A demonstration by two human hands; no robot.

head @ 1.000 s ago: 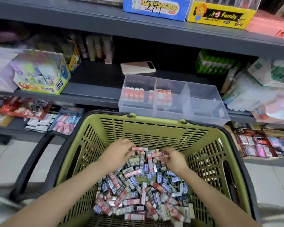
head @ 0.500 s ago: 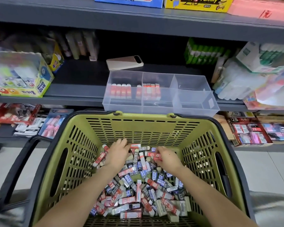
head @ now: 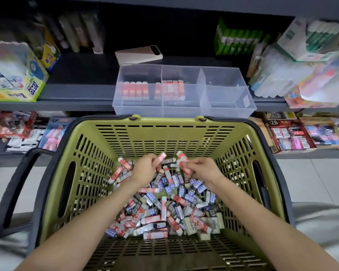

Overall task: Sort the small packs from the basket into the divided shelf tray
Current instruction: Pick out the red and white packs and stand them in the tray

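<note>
A green basket point(head: 159, 137) holds a heap of several small packs point(head: 164, 212), red, blue and white. Both hands are inside it at the far end of the heap. My left hand point(head: 144, 170) pinches a red pack point(head: 161, 157) lifted a little above the pile. My right hand point(head: 203, 170) grips another red pack point(head: 182, 162), tilted upward. On the shelf just behind the basket stands the clear divided tray point(head: 223, 106). Its two left compartments hold rows of upright red packs point(head: 155, 90). The right compartments hold nothing.
A phone point(head: 138, 54) lies on the shelf behind the tray. A glue box point(head: 18, 75) stands at the left, plastic-wrapped goods point(head: 301, 75) at the right. The lower shelf carries stationery boxes point(head: 294, 135). The basket's black handle point(head: 14, 188) hangs to the left.
Both hands moved from rummaging flat in the heap to each lifting a red pack out of it. The view has tilted downward.
</note>
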